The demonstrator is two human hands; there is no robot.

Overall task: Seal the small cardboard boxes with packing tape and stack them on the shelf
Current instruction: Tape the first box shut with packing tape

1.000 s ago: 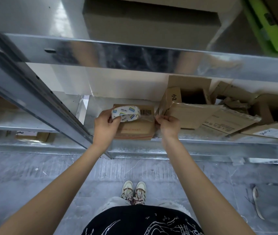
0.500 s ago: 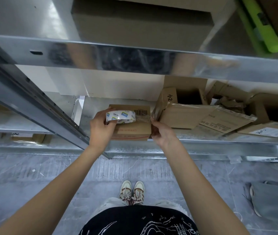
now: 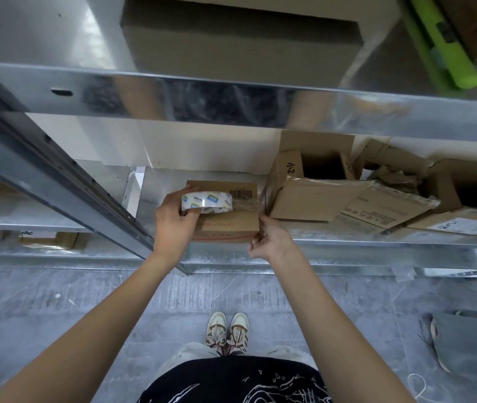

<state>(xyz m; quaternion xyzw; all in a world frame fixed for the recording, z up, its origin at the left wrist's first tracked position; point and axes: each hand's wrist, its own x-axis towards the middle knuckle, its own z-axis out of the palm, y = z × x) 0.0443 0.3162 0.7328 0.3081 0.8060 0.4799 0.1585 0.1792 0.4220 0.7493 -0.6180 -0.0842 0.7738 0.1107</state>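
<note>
Metal shelf (image 3: 347, 242), near edge: small cardboard box (image 3: 225, 225), closed; left hand (image 3: 173, 219) grips tape roll (image 3: 206, 202) above its lid, right hand (image 3: 269, 242) pinches the pulled strip down the right side, likely anchoring the seal

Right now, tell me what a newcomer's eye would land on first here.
The two hands at the shelf edge: the left hand grips a tape roll over a small cardboard box, while the right hand pinches the clear strip at the box's right corner. To the right lies a jumble of open boxes, and a green roll sits above.
</note>
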